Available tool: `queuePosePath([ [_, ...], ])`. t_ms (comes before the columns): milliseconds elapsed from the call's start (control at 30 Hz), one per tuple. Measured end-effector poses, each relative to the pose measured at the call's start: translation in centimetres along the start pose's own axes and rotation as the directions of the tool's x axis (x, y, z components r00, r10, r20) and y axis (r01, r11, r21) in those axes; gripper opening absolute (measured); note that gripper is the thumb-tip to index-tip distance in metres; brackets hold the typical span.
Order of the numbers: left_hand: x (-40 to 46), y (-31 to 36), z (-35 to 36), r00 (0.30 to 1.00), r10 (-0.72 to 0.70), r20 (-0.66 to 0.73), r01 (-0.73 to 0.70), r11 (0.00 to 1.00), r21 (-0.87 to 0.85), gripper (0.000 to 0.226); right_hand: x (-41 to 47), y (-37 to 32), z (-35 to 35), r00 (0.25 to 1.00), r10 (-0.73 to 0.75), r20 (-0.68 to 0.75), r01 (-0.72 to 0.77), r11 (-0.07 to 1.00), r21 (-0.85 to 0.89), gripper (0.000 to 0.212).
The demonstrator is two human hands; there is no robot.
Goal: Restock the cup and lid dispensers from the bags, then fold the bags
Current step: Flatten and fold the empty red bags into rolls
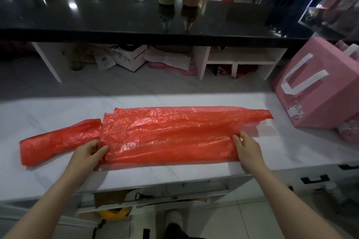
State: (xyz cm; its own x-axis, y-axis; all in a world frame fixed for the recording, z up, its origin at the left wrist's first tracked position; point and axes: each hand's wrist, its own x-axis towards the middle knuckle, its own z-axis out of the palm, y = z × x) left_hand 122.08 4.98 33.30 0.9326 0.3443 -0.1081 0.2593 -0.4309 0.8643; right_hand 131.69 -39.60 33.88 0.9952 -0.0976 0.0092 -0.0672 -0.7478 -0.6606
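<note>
Now the red plastic bag (169, 134) lies flattened lengthwise across the white table (48, 106), already doubled into a long strip, with a narrower tail running out to the left near the table's near edge.

At the left, the left hand (88, 151) pinches the near-left corner of the wider strip, thumb on top and fingers curled under the film. Further right, the right hand (247, 148) pinches the near-right edge the same way, its fingers (237, 139) closed on the plastic just below the loose right-hand flap. On the far right a pink paper carrier bag (310, 91) lies tipped on the table, apart from the red one.

The step in hand looks like another lengthwise fold. To do it well, both hands should lift the near edge together and carry it evenly to the far edge, keeping the film taut between them so no air or wrinkles get trapped. Thin plastic slides easily, so pressing the crease flat from left to right should help it hold.
</note>
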Motion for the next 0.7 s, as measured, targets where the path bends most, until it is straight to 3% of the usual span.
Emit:
queuePosePath([
  [167,0.3,0.1,1.2,0.986,0.104,-0.129,-0.073,0.971,0.229,0.010,0.2,-0.2,-0.2,0.999,0.031,-0.040,-0.029,0.998,0.056,0.020],
  [333,1.9,0.6,1.9,0.981,0.095,-0.167,-0.020,0.914,0.405,0.011,-0.3,0.4,-0.1,0.999,0.019,-0.026,-0.016,0.993,0.113,0.036],
  [433,2.3,0.6,1.9,0.983,0.045,-0.176,0.028,0.920,0.392,0.014,-0.2,0.4,0.0,1.000,0.020,-0.024,-0.017,0.991,0.129,0.031],
  [567,1.4,0.3,1.6,0.981,-0.024,-0.191,0.064,0.977,0.203,0.020,0.2,0.4,0.2,1.000,-0.005,-0.027,0.007,0.998,0.056,0.030],
  [700,1.2,0.1,2.0,0.970,-0.005,-0.242,0.070,0.962,0.265,0.021,1.3,0.1,0.5,1.000,0.023,-0.009,-0.024,0.996,-0.080,0.028],
])
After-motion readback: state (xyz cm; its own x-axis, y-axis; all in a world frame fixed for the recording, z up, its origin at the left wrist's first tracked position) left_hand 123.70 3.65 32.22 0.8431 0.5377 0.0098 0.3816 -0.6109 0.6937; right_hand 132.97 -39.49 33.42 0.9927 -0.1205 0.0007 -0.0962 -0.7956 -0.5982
